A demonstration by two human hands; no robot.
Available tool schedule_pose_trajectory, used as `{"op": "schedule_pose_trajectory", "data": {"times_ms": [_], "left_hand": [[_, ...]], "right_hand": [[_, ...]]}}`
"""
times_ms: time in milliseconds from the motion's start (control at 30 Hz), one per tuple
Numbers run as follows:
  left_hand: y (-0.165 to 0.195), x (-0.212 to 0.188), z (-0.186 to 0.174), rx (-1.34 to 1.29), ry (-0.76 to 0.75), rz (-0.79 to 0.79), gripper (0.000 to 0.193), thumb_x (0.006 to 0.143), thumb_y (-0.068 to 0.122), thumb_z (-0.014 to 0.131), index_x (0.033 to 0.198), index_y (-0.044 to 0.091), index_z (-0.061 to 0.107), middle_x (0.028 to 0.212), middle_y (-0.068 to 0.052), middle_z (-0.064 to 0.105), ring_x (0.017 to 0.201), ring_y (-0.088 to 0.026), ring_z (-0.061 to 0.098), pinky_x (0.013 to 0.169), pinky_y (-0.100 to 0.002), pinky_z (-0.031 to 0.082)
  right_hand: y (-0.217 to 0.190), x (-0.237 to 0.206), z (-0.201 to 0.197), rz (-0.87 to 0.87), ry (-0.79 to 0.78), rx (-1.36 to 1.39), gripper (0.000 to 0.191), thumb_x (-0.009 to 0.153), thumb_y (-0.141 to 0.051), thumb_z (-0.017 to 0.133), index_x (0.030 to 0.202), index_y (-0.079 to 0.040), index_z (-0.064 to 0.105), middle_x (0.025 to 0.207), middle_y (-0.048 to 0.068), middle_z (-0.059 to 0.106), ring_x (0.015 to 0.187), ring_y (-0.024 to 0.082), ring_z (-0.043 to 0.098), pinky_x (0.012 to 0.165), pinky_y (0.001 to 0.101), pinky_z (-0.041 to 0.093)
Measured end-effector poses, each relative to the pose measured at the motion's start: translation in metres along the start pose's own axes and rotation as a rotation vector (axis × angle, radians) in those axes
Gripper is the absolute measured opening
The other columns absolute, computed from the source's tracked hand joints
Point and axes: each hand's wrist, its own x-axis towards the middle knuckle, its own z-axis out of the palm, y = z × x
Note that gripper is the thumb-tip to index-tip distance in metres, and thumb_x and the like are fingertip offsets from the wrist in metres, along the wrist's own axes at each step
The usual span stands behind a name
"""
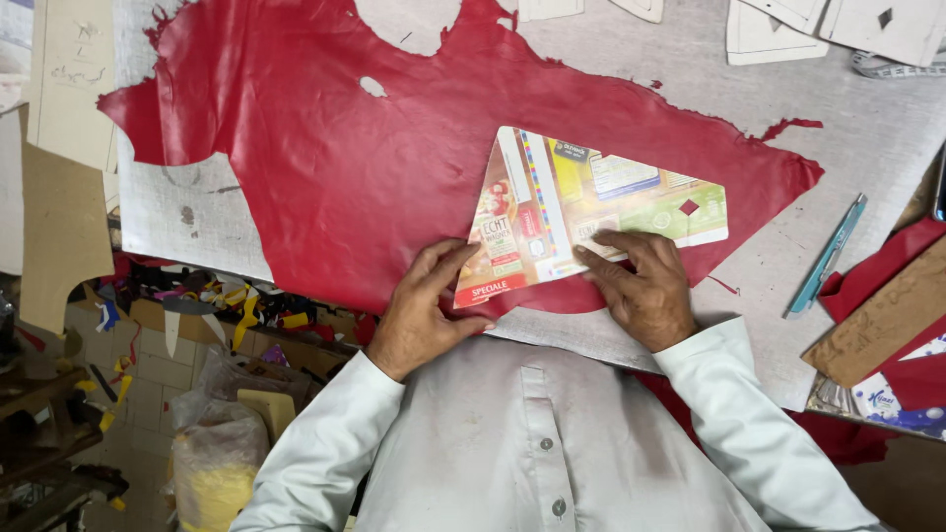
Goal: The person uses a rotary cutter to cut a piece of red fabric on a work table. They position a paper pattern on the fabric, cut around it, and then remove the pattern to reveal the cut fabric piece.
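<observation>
On red leather hide [394,167], 2 hands lying open, left hand [426,310] and right hand [641,286] pressing flat a printed cardboard pattern [591,207], blue pen [826,258] lying near.

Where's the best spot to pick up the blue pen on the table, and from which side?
Grip the blue pen at mid-barrel, from above, fingers across its narrow width. It lies flat and slanted on bare table, clear of the red leather, so probably nothing blocks either side.

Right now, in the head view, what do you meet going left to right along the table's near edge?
Person's left hand → printed cardboard pattern piece on the red leather hide → person's right hand → teal pen-shaped knife → brown cardboard strip.
</observation>
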Motion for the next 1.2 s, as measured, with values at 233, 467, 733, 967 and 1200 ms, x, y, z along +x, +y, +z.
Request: {"op": "schedule_pose_trajectory", "data": {"times_ms": [233, 467, 733, 967, 1200], "left_hand": [[-0.011, -0.009, 0.02, 0.266, 0.16, 0.122, 0.063, 0.08, 0.012, 0.087, 0.138, 0.007, 0.065, 0.145, -0.014, 0.06, 0.127, -0.032, 0.062, 0.105, -0.039, 0.054], [-0.005, -0.009, 0.045, 0.375, 0.225, 0.123, 0.058, 0.079, 0.024, 0.09, 0.132, 0.009, 0.07, 0.143, -0.016, 0.059, 0.107, -0.029, 0.057, 0.096, -0.041, 0.051], [-0.002, -0.002, 0.06, 0.525, 0.27, 0.156, 0.064, 0.077, 0.033, 0.093, 0.131, 0.008, 0.07, 0.142, -0.026, 0.053, 0.124, -0.038, 0.045, 0.104, -0.05, 0.041], [-0.011, -0.008, 0.061, 0.451, 0.307, 0.129, 0.051, 0.08, 0.026, 0.092, 0.126, 0.013, 0.076, 0.14, -0.017, 0.062, 0.122, -0.03, 0.049, 0.103, -0.042, 0.046], [-0.014, -0.009, 0.061, 0.467, 0.301, 0.159, 0.051, 0.077, 0.022, 0.093, 0.124, 0.012, 0.076, 0.138, -0.018, 0.06, 0.119, -0.031, 0.048, 0.097, -0.041, 0.046]], "right_hand": [[0.06, -0.03, -0.052, 0.255, 0.059, -0.068, 0.072, 0.081, -0.014, 0.09, 0.143, 0.004, 0.059, 0.143, 0.02, 0.062, 0.137, 0.041, 0.056, 0.116, 0.0492, 0.047], [0.08, -0.058, -0.049, 0.331, 0.057, 0.024, 0.07, 0.084, -0.011, 0.092, 0.145, -0.003, 0.058, 0.144, 0.012, 0.065, 0.145, 0.037, 0.054, 0.123, 0.0478, 0.042], [0.084, -0.068, -0.042, 0.401, 0.074, 0.109, 0.094, 0.09, -0.008, 0.089, 0.161, -0.003, 0.028, 0.148, 0.014, 0.065, 0.153, 0.034, 0.044, 0.128, 0.0467, 0.035], [0.082, -0.068, -0.045, 0.437, 0.109, 0.164, 0.085, 0.088, -0.002, 0.088, 0.155, -0.004, 0.036, 0.137, 0.01, 0.07, 0.147, 0.032, 0.05, 0.124, 0.0451, 0.038], [0.079, -0.066, -0.047, 0.376, 0.086, 0.054, 0.036, 0.083, -0.01, 0.091, 0.118, -0.015, 0.08, 0.136, 0.004, 0.069, 0.145, 0.032, 0.048, 0.119, 0.0431, 0.04]]}}
